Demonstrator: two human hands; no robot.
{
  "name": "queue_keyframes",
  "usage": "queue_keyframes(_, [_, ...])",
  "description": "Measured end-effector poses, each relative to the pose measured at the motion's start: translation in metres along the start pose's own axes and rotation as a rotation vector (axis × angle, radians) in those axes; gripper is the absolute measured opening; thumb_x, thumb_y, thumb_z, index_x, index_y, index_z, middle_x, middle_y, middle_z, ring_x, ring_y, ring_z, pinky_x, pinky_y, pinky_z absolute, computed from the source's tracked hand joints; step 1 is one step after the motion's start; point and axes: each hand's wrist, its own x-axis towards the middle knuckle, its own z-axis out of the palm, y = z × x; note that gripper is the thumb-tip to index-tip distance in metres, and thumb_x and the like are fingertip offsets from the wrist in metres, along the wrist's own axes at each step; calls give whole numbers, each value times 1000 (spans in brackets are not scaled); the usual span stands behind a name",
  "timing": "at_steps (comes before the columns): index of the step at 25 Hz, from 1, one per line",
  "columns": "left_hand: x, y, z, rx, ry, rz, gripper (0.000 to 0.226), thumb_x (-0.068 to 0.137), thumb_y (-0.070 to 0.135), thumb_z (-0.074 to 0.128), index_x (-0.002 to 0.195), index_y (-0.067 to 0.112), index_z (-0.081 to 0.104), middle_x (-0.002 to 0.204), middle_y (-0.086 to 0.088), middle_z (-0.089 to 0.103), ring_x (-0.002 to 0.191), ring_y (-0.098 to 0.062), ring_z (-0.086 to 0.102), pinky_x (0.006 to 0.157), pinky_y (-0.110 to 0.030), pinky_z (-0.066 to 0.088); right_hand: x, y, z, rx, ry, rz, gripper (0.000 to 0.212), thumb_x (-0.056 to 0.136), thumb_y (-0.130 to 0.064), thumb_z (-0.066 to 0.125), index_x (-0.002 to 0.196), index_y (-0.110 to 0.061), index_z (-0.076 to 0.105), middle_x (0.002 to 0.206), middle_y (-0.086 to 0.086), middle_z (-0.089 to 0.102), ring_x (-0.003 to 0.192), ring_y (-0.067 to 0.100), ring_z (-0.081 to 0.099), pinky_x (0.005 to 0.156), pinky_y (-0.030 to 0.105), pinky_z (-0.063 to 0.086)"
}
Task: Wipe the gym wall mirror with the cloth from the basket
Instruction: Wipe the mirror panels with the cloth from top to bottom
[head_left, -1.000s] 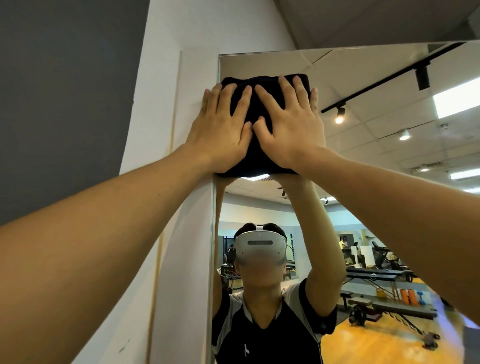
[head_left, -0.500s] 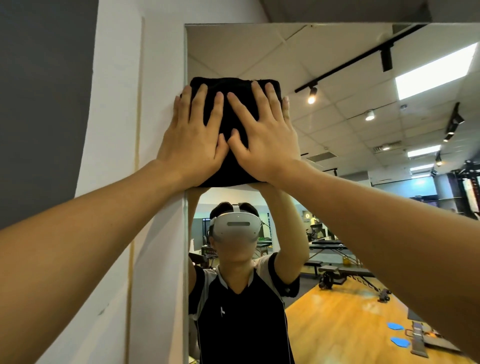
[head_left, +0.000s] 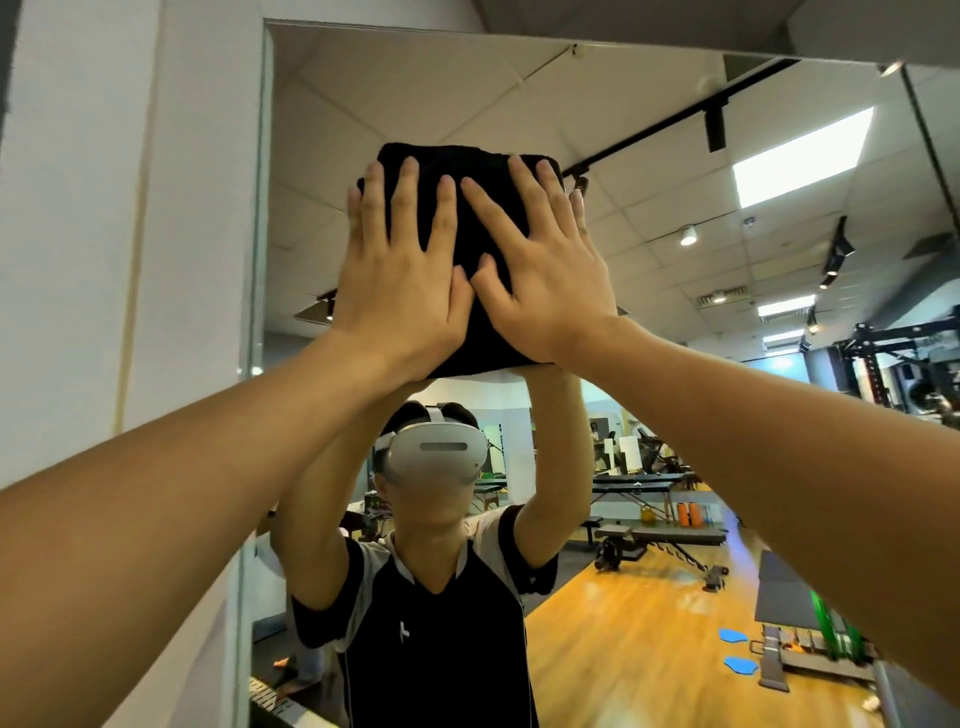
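I see two bare arms reaching up from the lower corners to a tall wall mirror (head_left: 675, 171). Both palms press a folded black cloth (head_left: 470, 208) flat against the glass, high up, at about 12 o'clock from the middle of the view. The cloth sits a little below the mirror's top edge and well apart from its left edge, which runs down the 9 o'clock side next to a white wall (head_left: 130, 260).

The left hand (head_left: 400, 280) covers the left half of the cloth, its fingers (head_left: 402, 208) spread and pointing upward. The right hand (head_left: 545, 280) covers the right half, its fingers (head_left: 524, 208) also spread and fanned upward. The two thumbs meet at the cloth's centre, touching or nearly so. Neither hand pinches the fabric; both lie open and flat on it.

The top rim of the cloth shows above the fingertips, and its lower edge shows just under the wrists.

In the glass below the cloth, at 6 o'clock, I see the reflected person in a white headset (head_left: 434, 457) and a black and white shirt, arms raised. Toward 4 o'clock the reflection shows a wooden gym floor (head_left: 623, 649) with benches and blue pads. Toward 2 o'clock are ceiling panels and track lights
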Motion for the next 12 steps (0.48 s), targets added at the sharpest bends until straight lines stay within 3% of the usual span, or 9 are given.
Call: queue_keyframes(12, [52,177,30,-13,12,12,76,93,43,13,162,11,15,167,-26,11,154,-48,3,126,-59,2,-46,170,-51,12,29,30,67,97,-45,31,163,-35,26,173,7,15,160,29,4,130,50,8])
